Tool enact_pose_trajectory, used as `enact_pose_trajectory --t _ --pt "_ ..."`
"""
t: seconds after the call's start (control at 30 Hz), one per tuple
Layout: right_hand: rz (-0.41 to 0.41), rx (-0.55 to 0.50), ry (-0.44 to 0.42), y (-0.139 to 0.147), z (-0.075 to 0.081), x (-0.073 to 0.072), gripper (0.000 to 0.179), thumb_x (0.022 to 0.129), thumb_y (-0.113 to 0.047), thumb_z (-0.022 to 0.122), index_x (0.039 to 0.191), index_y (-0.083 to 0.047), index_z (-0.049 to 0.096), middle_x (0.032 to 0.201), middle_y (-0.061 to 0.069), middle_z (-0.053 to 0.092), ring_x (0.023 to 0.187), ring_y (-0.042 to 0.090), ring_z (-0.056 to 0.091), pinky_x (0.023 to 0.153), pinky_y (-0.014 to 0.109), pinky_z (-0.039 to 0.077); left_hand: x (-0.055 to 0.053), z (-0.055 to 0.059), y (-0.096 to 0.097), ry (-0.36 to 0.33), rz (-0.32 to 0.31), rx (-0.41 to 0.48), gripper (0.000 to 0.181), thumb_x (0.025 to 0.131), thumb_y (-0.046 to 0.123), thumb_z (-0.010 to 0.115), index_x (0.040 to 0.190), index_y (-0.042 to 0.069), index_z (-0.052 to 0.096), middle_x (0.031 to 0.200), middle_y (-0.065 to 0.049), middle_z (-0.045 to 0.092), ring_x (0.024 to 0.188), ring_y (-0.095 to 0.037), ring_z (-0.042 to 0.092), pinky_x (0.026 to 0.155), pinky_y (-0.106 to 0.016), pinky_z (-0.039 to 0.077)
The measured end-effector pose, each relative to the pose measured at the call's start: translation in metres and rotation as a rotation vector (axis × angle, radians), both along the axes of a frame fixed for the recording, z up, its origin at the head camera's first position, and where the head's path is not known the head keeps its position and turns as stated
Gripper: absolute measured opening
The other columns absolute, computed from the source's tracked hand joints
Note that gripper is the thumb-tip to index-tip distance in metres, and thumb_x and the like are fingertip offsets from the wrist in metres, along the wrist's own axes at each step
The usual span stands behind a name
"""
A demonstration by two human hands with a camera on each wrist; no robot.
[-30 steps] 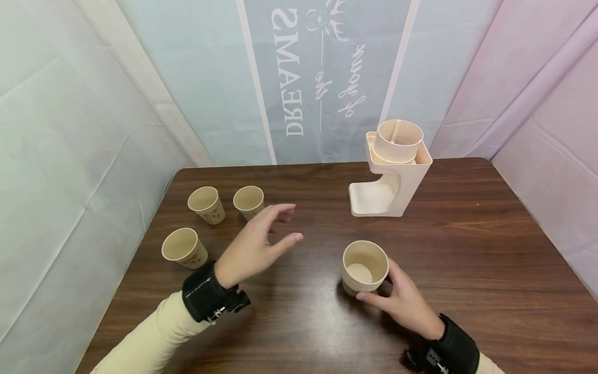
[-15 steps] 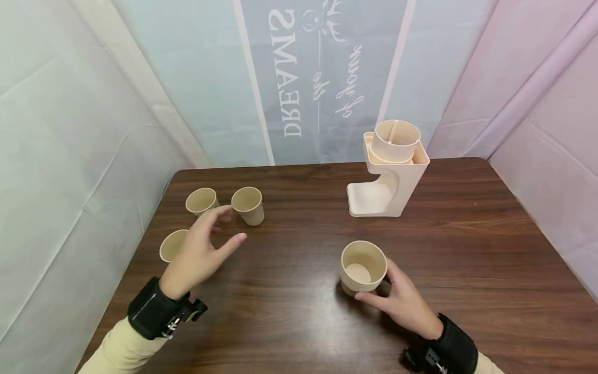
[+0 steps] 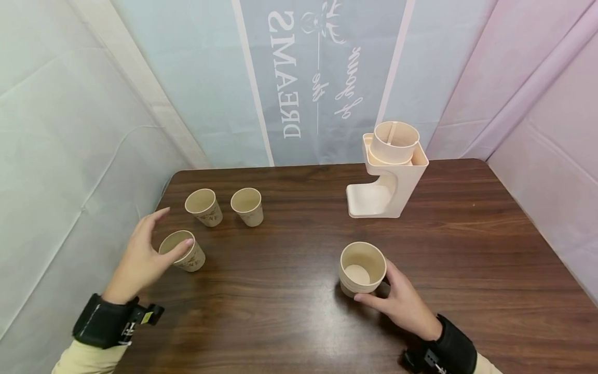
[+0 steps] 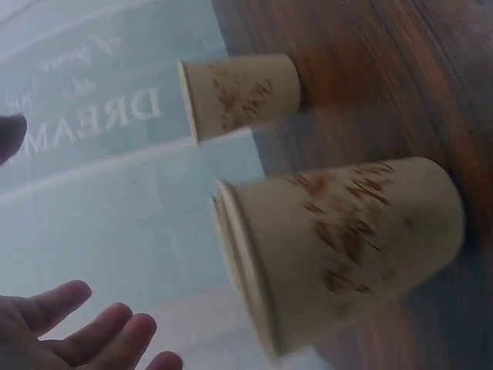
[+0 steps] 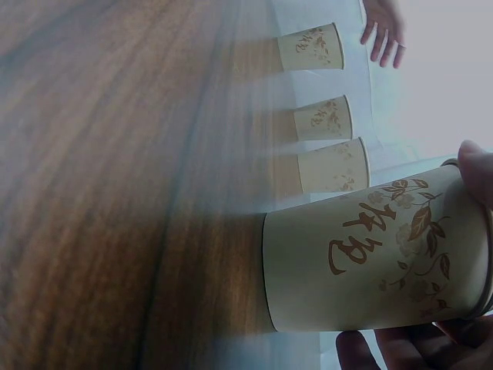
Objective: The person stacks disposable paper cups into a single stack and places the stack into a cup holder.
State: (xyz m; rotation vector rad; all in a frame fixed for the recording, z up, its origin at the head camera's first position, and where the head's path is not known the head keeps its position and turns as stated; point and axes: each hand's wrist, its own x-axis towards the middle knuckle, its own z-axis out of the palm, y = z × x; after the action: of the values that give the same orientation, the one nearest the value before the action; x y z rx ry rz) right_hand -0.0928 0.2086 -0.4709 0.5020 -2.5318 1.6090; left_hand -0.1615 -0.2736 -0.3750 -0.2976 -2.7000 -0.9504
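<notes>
My right hand (image 3: 408, 298) grips a beige paper cup (image 3: 353, 286), which stands upright on the table with its mouth up. The inside of that cup shows bare. Brown leaf print and characters cover its side in the right wrist view. At the left, my left hand (image 3: 140, 262) hovers with thumb and fingers spread above the front-left paper cup (image 3: 193, 261), hiding part of its rim. Nothing lies in its grasp. Two more paper cups stand behind, one at the back left (image 3: 211, 214) and another to its right (image 3: 253, 213).
A cream plastic stand (image 3: 403, 187) with a round container (image 3: 394, 150) on top is at the back right of the brown wooden table (image 3: 280, 291). A printed cloth (image 3: 322, 78) hangs behind the far edge. White sheeting (image 3: 56, 156) borders the left side.
My left hand has swept left, from in front of the rear cups to above the front-left cup. My right hand and its cup have stayed in place.
</notes>
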Motion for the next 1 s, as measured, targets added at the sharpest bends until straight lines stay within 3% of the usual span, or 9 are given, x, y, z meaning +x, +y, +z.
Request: enact_pose_trajectory --t 0.17,0.33,0.57,0.83,1.0 --pt "0.001 -0.006 -0.008 0.001 0.000 0.000 0.083 0.079 -0.013 0.089 0.149 -0.013 0.045 0.137 0.005 0.059 0.123 0.008 0.055 0.099 0.018 0.045 -0.001 -0.012 -0.013 -0.078 0.004 -0.013 0.090 0.086 0.024 0.083 0.153 -0.008 0.032 0.140 -0.035 0.041 0.127 -0.051 0.040 0.098 -0.066 0.034" --pt "0.011 -0.006 -0.020 0.001 0.000 0.001 0.083 0.080 -0.012 0.088 0.150 -0.015 0.044 0.138 0.004 0.058 0.123 0.010 0.055 0.099 0.023 0.047 0.001 -0.026 -0.020 -0.150 0.002 0.018 0.096 0.086 0.025 0.083 0.155 -0.010 0.025 0.142 -0.037 0.039 0.126 -0.051 0.042 0.096 -0.061 0.038" --pt "0.008 -0.006 -0.026 0.001 0.001 0.001 0.082 0.080 -0.012 0.088 0.149 -0.014 0.045 0.138 0.004 0.059 0.122 0.012 0.056 0.099 0.025 0.048 0.006 -0.044 -0.023 -0.198 0.021 0.074 0.097 0.090 0.027 0.081 0.158 -0.006 0.020 0.146 -0.032 0.041 0.126 -0.044 0.046 0.090 -0.030 0.041" --pt "0.003 -0.004 -0.019 0.001 0.000 0.001 0.083 0.079 -0.011 0.089 0.149 -0.013 0.045 0.137 0.004 0.059 0.122 0.011 0.056 0.099 0.024 0.047 0.009 -0.054 -0.019 -0.218 0.055 0.063 0.094 0.090 0.029 0.081 0.158 -0.001 0.024 0.144 -0.031 0.040 0.118 -0.045 0.050 0.087 -0.050 0.043" --pt "0.005 -0.010 -0.012 0.001 0.000 0.000 0.082 0.079 -0.011 0.089 0.148 -0.013 0.046 0.137 0.004 0.059 0.122 0.011 0.055 0.099 0.021 0.046 0.011 -0.059 -0.020 -0.215 0.089 0.091 0.092 0.091 0.028 0.079 0.158 -0.002 0.022 0.141 -0.031 0.042 0.116 -0.045 0.053 0.077 -0.018 0.043"
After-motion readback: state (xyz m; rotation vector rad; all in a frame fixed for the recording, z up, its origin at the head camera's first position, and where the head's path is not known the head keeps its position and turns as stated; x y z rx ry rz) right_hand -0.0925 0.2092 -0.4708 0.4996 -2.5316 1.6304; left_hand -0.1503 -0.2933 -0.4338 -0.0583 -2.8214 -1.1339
